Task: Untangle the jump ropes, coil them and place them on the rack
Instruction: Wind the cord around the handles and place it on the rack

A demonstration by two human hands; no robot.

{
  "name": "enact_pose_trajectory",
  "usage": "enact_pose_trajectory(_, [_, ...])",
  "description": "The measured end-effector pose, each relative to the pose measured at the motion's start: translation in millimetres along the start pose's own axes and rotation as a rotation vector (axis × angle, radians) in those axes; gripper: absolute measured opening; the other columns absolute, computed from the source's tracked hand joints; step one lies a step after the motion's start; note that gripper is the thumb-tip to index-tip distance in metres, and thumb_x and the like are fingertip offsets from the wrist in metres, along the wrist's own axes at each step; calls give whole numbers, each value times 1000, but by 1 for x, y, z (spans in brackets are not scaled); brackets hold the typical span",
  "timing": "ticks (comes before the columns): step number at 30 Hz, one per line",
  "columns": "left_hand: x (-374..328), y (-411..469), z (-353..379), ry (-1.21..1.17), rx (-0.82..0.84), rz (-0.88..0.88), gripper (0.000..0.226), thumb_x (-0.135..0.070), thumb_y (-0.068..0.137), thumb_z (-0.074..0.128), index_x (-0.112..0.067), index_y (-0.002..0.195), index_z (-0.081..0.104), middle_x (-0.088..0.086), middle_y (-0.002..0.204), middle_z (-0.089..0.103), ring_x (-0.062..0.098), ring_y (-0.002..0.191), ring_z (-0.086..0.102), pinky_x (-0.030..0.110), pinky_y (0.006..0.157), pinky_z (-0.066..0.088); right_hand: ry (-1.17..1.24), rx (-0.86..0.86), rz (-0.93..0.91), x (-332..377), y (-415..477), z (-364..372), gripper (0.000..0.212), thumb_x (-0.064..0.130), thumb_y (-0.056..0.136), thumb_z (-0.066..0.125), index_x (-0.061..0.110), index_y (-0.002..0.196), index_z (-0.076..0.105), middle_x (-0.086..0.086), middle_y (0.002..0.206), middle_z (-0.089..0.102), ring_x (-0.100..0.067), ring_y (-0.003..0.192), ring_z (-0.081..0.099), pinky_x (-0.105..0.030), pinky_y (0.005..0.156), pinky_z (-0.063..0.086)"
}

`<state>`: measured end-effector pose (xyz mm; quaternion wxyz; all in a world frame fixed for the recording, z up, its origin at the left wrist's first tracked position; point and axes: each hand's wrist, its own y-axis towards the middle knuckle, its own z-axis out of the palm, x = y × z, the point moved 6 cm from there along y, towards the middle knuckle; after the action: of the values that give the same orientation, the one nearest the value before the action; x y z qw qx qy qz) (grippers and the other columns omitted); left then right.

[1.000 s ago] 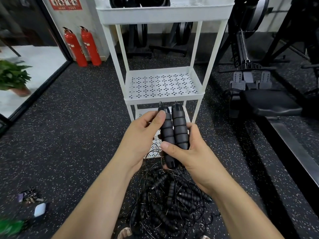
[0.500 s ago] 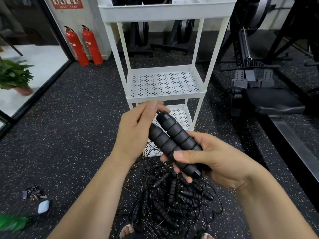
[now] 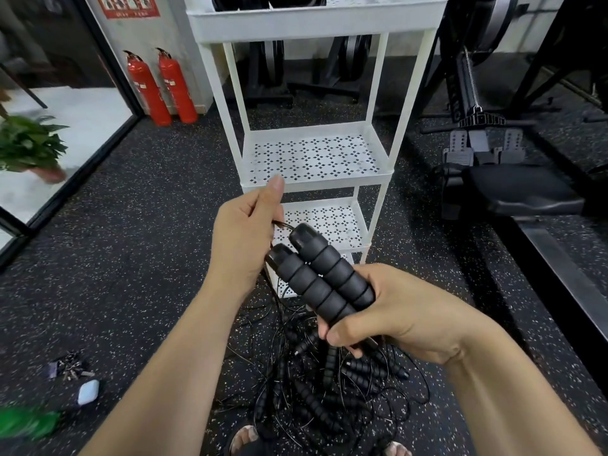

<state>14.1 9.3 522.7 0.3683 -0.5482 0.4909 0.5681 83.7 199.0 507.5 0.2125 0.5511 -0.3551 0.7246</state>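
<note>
Jump-rope handles (image 3: pixel 319 278), paired, held before rack (image 3: pixel 316 185)
Right grip (image 3: pixel 394 317) wraps both handles together; left grip (image 3: pixel 243 238) pinches cord (image 3: pixel 283 226), apparently for coiling.

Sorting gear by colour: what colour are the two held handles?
The handles in the right hand are black; head view shows them best.

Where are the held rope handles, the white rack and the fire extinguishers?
rope handles (image 3: pixel 307 284): head view, nearer handle's foam grip.
white rack (image 3: pixel 329 183): head view, middle shelf's front rim.
fire extinguishers (image 3: pixel 149 93): head view, left one's red body.
</note>
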Motion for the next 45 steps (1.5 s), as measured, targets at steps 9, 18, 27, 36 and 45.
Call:
enact_pose_trajectory(9, [7,-30,45,-146,89,-222,63,-55,114,28,-17,77,63,-2,56,48,15,50,41,28,53,37,204,-181,-278,22,0,-12,33,-15,79,74,10,101,74,-18,95,70,-20,70,62,-29,65,53])
enact_pose_trajectory(18, [13,-42,77,335,413,54,16,-42,109,41,-37,99,53,-4,73,64,23,60,52,49,60,48,320,-459,-466,30,-6,-42,38,-7,76,72,6,111,66,-12,93,72,-22,73,62,-33,60,51])
enact_pose_trajectory(27, [16,-62,80,826,740,8,25,-30,114,42,-38,93,54,-5,83,63,17,73,60,35,61,44,-70,-574,-296,22,-13,-61,52,-22,83,68,12,117,47,-9,109,79,-29,70,69,-39,51,49])
enact_pose_trajectory(36, [5,-56,55,702,790,0,31,-54,107,52,-37,90,72,-16,55,52,3,48,41,29,55,38,-443,-749,-122,-11,-4,-106,68,-7,79,73,39,126,55,2,96,78,-23,73,72,-45,58,60])
enact_pose_trajectory(45, [11,-41,40,523,681,-40,23,-52,88,82,-32,79,76,-8,67,68,3,56,50,23,56,39,-807,73,381,-42,6,-38,41,-4,75,72,19,107,61,-12,92,78,-28,68,72,-33,54,56])
